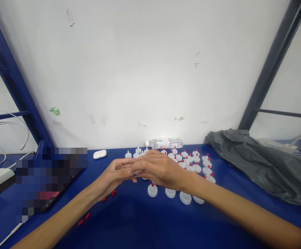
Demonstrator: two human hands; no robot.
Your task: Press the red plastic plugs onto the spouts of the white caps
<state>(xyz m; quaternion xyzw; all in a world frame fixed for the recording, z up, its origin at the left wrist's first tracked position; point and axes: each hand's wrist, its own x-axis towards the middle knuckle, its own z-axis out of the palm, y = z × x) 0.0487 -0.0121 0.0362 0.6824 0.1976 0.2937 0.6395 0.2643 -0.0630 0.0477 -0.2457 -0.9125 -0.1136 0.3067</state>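
My left hand (119, 170) and my right hand (160, 167) meet above the middle of the blue table. Their fingers are closed together around a white nozzle cap (138, 171), mostly hidden, with only a small pale part showing. Behind and right of my right hand stand several white nozzle caps with red tips (152, 190), in loose rows. Just beyond my fingers are several white nozzle caps without red tips (128, 155). Loose red tips (87, 215) lie scattered near my left forearm.
A clear plastic bottle (167, 143) lies on its side against the wall. To the left are a white earphone case (100, 154) and a blurred-out dark device (59, 193) with a cable. Dark grey plastic sheeting (264, 166) covers the right side, by a rack post (266, 69).
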